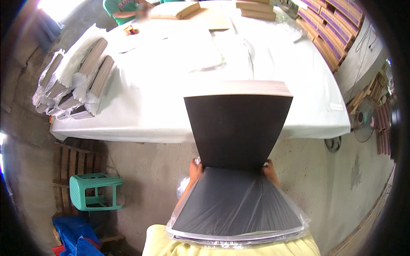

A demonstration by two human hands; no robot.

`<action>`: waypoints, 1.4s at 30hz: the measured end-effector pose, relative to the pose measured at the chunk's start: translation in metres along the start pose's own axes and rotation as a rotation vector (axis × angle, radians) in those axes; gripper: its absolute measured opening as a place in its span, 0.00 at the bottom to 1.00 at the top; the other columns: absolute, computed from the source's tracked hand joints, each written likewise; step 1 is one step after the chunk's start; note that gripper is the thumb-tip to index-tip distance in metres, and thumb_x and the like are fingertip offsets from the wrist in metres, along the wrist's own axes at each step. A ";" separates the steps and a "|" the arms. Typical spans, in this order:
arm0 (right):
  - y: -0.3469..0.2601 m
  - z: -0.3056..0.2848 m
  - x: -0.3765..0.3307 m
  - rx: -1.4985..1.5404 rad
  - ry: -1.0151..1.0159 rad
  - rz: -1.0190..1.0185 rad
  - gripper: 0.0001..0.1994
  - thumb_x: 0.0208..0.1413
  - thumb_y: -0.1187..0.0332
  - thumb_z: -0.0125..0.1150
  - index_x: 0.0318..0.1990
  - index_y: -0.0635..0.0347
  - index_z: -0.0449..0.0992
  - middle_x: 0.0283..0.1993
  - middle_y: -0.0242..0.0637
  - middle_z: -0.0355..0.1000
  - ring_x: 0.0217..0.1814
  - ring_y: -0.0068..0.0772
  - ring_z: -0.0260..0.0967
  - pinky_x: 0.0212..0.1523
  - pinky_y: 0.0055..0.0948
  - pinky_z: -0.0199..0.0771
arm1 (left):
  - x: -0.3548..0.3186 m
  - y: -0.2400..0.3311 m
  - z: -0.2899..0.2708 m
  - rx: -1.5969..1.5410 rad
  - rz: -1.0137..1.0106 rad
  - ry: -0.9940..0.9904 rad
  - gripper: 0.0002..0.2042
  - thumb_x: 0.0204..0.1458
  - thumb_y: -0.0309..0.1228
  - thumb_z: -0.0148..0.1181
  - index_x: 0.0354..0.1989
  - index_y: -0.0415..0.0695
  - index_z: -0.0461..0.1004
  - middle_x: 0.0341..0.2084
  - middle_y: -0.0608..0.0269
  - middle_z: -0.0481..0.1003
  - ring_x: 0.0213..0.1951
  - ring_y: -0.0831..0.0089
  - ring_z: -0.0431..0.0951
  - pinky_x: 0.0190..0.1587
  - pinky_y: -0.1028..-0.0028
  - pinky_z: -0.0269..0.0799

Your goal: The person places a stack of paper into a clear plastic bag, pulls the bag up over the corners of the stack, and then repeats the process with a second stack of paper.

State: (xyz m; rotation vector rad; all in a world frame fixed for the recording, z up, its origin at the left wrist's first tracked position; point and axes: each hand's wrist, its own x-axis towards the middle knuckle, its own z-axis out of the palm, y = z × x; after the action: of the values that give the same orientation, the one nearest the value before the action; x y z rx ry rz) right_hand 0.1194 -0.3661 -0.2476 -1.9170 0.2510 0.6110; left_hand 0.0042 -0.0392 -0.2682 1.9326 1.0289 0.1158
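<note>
A thick stack of black-faced sheets [239, 123] with a pale top edge leans at the table's near edge. Below it, a clear plastic bag [252, 200] covers another black surface that spreads toward my yellow clothing; whether this is the same stack, I cannot tell. At the left side, where bare black meets plastic, my left hand [195, 170] is closed on the bag's edge. My right hand [270, 171] grips the opposite side at about the same height, its fingers partly hidden. More crumpled clear plastic [183, 186] hangs beside my left forearm.
Plastic-wrapped stacks [77, 77] lie at the table's left end. Brown paper packages [175, 10] and a person in a green shirt [121, 9] are at the far side. A green stool [94, 191] stands lower left, cartons [331, 25] upper right, and a fan [365, 119] at right.
</note>
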 end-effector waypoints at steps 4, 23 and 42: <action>-0.010 0.003 -0.017 0.060 0.132 -0.087 0.18 0.41 0.76 0.46 0.44 0.68 0.61 0.21 0.37 0.65 0.22 0.25 0.61 0.24 0.24 0.61 | -0.002 0.024 0.001 -0.020 0.055 0.010 0.23 0.40 0.37 0.49 0.42 0.30 0.65 0.32 0.34 0.70 0.40 0.46 0.70 0.42 0.61 0.64; -0.058 -0.059 -0.043 0.324 0.688 -0.353 0.14 0.48 0.68 0.54 0.43 0.62 0.66 0.43 0.38 0.64 0.45 0.34 0.58 0.46 0.32 0.59 | -0.010 0.126 -0.167 -0.139 0.391 0.120 0.14 0.45 0.29 0.52 0.41 0.40 0.69 0.27 0.57 0.71 0.24 0.69 0.69 0.27 0.73 0.64; -0.306 -0.002 -0.178 0.287 0.077 -1.213 0.12 0.42 0.76 0.61 0.36 0.62 0.69 0.28 0.31 0.68 0.25 0.19 0.65 0.27 0.19 0.65 | -0.138 0.340 -0.134 -0.953 0.471 -1.083 0.27 0.47 0.32 0.57 0.55 0.40 0.55 0.47 0.59 0.65 0.47 0.72 0.67 0.47 0.74 0.63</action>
State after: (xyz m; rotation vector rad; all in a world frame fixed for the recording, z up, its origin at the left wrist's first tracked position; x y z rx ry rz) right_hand 0.1039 -0.2580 0.0886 -1.4580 -0.7124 -0.3055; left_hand 0.0613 -0.1240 0.1089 1.0134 -0.2285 -0.1530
